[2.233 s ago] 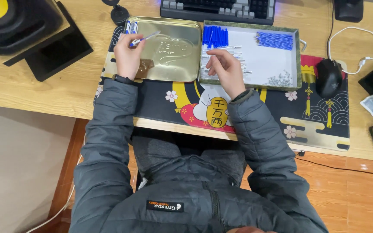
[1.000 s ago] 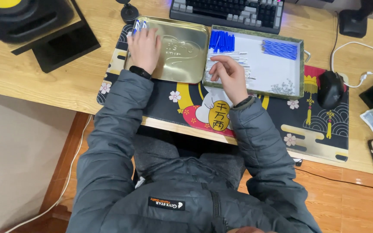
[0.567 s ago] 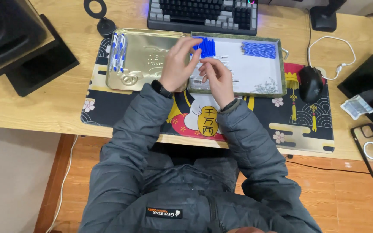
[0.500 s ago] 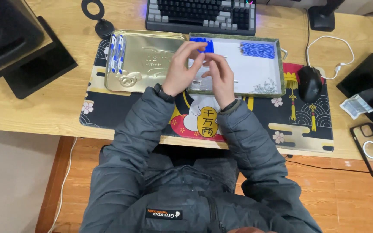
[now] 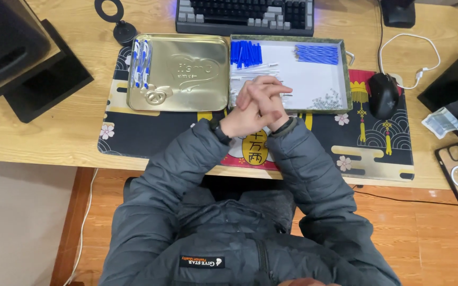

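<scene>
Head view: left hand (image 5: 242,114) and right hand (image 5: 267,100) pressed together over the near-left corner of the white tray (image 5: 319,79), fingers overlapping into one narrow, closed grip; cannot tell what, if anything, sits inside, since nothing shows between the fingers. Just beyond the grip, thin white pen tubes (image 5: 255,70) lying in the tray; further beyond, blue pen caps (image 5: 246,53); beyond and to the right, blue refills (image 5: 316,54). Left of the grip, a gold tin lid (image 5: 186,74) with finished blue-and-white pens (image 5: 141,63) along its far-left edge. All resting on a patterned desk mat (image 5: 149,137) on the counter (image 5: 33,137). Likely risk: small part slipping from so tight a grip and dropping off the counter edge just below; wrists nudging the tray and scattering the tubes.
</scene>
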